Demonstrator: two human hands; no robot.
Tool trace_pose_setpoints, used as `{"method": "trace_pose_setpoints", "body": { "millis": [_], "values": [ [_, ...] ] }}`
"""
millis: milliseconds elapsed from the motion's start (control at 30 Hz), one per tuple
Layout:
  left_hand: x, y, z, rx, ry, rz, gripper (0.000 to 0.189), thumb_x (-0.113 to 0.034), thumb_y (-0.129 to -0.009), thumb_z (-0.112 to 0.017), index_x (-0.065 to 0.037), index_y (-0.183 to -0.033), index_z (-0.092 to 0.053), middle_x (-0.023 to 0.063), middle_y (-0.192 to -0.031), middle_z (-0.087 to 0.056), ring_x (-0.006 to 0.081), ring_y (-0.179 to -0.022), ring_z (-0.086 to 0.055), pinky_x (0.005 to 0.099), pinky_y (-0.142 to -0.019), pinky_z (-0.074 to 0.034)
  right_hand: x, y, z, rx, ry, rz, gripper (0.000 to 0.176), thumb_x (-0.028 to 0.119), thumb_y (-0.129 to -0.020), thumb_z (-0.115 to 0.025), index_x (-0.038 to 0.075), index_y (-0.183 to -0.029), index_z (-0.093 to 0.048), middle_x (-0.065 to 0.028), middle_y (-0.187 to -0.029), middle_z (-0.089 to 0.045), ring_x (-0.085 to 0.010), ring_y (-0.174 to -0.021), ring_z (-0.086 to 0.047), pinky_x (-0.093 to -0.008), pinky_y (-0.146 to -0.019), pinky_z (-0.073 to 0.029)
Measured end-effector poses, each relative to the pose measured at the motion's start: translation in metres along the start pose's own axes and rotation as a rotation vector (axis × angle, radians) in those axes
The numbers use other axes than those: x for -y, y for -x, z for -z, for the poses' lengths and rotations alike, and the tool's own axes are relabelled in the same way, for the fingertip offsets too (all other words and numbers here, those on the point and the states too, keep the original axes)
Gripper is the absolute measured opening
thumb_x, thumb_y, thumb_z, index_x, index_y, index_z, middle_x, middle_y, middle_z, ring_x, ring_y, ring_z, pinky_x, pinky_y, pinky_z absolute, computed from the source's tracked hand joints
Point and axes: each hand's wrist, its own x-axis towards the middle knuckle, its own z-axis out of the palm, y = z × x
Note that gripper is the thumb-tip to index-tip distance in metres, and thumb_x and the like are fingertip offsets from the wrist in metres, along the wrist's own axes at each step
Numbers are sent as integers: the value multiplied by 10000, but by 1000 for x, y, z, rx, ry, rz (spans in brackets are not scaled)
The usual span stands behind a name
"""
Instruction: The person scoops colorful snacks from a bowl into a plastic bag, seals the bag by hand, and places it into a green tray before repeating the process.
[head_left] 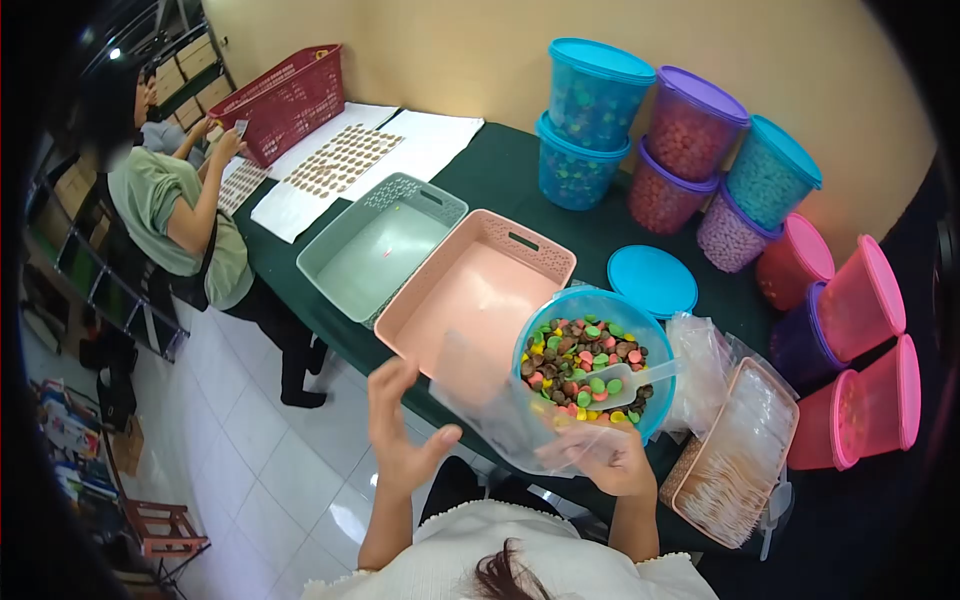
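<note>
My right hand (612, 458) is closed on the edge of a clear plastic bag (488, 412), which spreads left in front of the blue tub. My left hand (405, 428) is raised near the bag's left side, fingers apart, holding nothing that I can see. Behind the bag stands the open blue tub (664, 350), filled with brown, green, pink and yellow chocolate-like candies (585, 345). A clear scoop (652, 374) rests in these candies, its handle pointing right. The bag partly covers the tub's lower left.
A pink basket (455, 285) and a green basket (365, 245) stand left of the tub. A blue lid (652, 282), plastic bags (698, 365) and a tray of packets (735, 455) lie right. Lidded tubs (690, 130) stack behind. Another person (180, 210) stands far left.
</note>
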Motion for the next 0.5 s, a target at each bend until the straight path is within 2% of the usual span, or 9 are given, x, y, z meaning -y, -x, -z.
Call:
{"method": "trace_pose_setpoints", "body": {
  "millis": [33,100,133,167,233,267,433,500],
  "values": [
    [7,-5,-3,-9,-7,3,613,-275,-662,-740,8,-1138,-477,134,-1078,-482,236,-991,-476,351,-837,-396,2,0,0,11,-2,-3,292,-19,-795,-507,-48,-1084,-537,-113,-878,-650,-151,-803,-614,-273,-774,-457],
    [28,-12,-15,162,415,307,681,-208,-676,-731,3,-1239,-410,131,-1090,-492,225,-973,-495,341,-834,-417,4,1,3,-21,108,52,265,-11,-799,-510,-67,-1057,-541,-128,-860,-649,-169,-808,-616,-281,-771,-459],
    [24,-14,-19,178,571,400,617,-75,-686,-706,12,-1231,-430,130,-1087,-506,193,-939,-518,301,-799,-444,4,1,5,-31,170,68,241,-18,-800,-500,-72,-1030,-546,-130,-858,-647,-178,-801,-617,-281,-771,-459],
    [29,-16,-21,189,570,393,617,-75,-686,-706,12,-1231,-430,130,-1087,-506,193,-939,-518,301,-799,-444,4,0,5,-39,169,77,241,-18,-800,-500,-72,-1030,-546,-130,-858,-647,-178,-801,-617,-281,-771,-459],
    [42,-19,-27,255,458,218,529,42,-675,-675,25,-1171,-492,126,-1056,-520,167,-894,-536,267,-758,-461,4,0,5,-132,192,178,234,-24,-799,-491,-72,-1022,-544,-140,-863,-641,-183,-787,-618,-291,-755,-468],
    [40,-22,-30,248,516,265,451,87,-676,-655,27,-1109,-543,124,-1078,-510,191,-971,-523,298,-821,-446,1,1,8,-143,11,114,231,-34,-796,-488,-77,-1016,-544,-150,-862,-634,-197,-784,-619,-311,-731,-482],
    [52,-34,-46,219,562,171,403,138,-663,-637,-2,-1038,-591,131,-1042,-517,177,-952,-523,280,-798,-468,-5,9,4,-330,28,72,229,-41,-793,-502,-87,-1015,-537,-153,-877,-623,-211,-767,-622,-324,-706,-498],
    [60,-40,-52,263,628,76,346,126,-660,-654,18,-986,-604,134,-1001,-531,163,-893,-550,254,-729,-482,-5,13,-1,-375,41,58,230,-42,-792,-509,-90,-1016,-534,-151,-879,-620,-211,-759,-622,-323,-700,-502]
  ]
}}
